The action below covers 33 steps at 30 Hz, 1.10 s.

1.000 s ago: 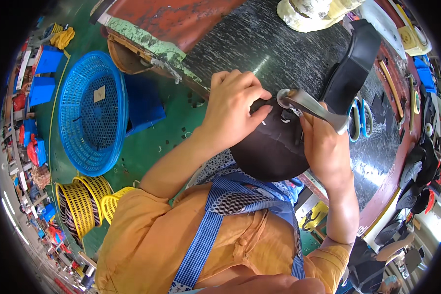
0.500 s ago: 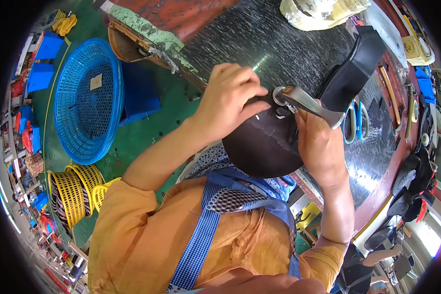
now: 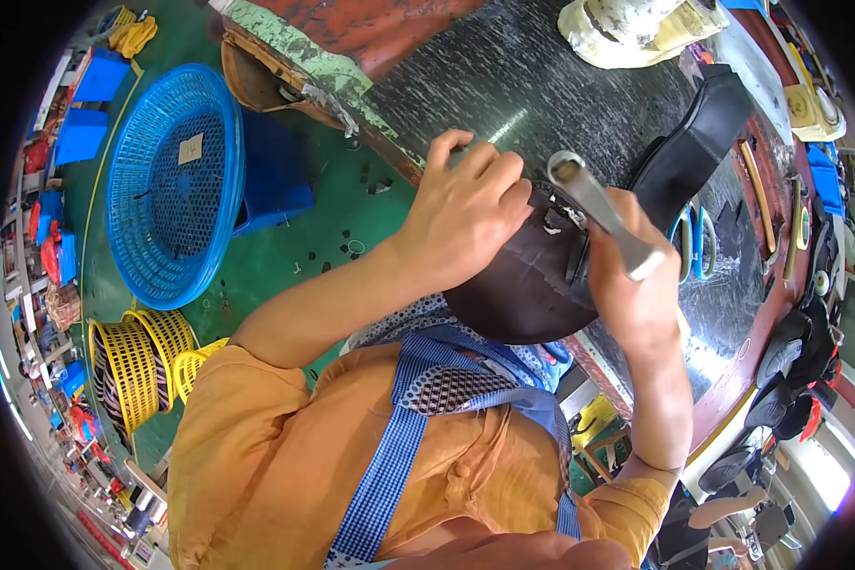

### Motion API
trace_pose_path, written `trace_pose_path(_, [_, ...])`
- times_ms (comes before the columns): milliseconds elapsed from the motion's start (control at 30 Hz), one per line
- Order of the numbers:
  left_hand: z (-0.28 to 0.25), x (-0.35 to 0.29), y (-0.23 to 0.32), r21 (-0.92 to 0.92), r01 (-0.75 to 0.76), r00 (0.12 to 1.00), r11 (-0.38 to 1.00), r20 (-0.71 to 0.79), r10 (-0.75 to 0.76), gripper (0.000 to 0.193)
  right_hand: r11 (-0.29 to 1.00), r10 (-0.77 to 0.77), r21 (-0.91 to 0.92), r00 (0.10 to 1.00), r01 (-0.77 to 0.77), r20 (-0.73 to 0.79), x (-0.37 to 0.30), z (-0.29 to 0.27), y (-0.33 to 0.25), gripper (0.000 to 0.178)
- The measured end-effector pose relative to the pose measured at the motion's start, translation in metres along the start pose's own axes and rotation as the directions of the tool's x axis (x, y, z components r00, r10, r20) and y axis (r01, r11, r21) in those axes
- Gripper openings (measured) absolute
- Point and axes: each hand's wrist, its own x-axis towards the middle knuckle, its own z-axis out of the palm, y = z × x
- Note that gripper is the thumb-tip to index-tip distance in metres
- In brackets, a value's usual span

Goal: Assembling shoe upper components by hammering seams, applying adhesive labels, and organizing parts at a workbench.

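In my right hand is a hammer. Its metal head shows over my fist with the round face toward the upper left, slightly blurred, and most of its handle is hidden. Below the head lies a dark leather piece with a rounded lower edge, overhanging the table's near edge. Small black and whitish scraps sit on it near the hammer. My left hand is at the piece's upper left edge, fingers bent and closed on it; the thumb is hidden.
A folded black leather part and scissors lie right on the dark table. A whitish crusted container stands at the back. Blue basket and yellow baskets are at left, above the green floor.
The hammer head has lifted slightly off the leather and tilted. My left hand has shifted right, its fingers curling and its thumb going out of sight. The whole view has shifted a little.
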Motion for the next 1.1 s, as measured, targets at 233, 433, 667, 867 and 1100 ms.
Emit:
trace_pose_path(233, [-0.008, -0.003, -0.009, -0.141, 0.003, 0.999, 0.99, -0.05, -0.01, 0.016, 0.992, 0.019, -0.121, 1.0, -0.016, 0.02, 0.009, -0.005, -0.009, 0.011])
trace_pose_path(433, [-0.011, 0.002, -0.002, -0.136, -0.042, 0.996, 0.99, -0.089, 0.03, 0.011, 0.997, 0.068, 0.032, 0.997, -0.069, 0.032, -0.015, -0.012, -0.004, 0.008])
trace_pose_path(667, [-0.044, 0.002, 0.018, -0.171, -0.239, 0.971, 0.956, -0.037, 0.236, 0.022, 0.752, 0.532, -0.12, 0.703, -0.649, -0.472, -0.143, -0.092, 0.063, 0.025])
trace_pose_path(867, [-0.087, -0.001, 0.029, -0.139, -0.175, 0.985, 0.975, -0.038, 0.171, 0.017, 0.413, 0.683, -0.295, 0.507, -0.862, -0.526, -0.303, -0.098, 0.179, 0.025])
trace_pose_path(1100, [-0.142, -0.072, 0.003, 0.002, 0.258, 0.936, 0.966, 0.248, -0.25, 0.054, 0.346, 0.432, -0.614, 0.701, -0.71, -0.567, -0.352, -0.125, 0.196, 0.038])
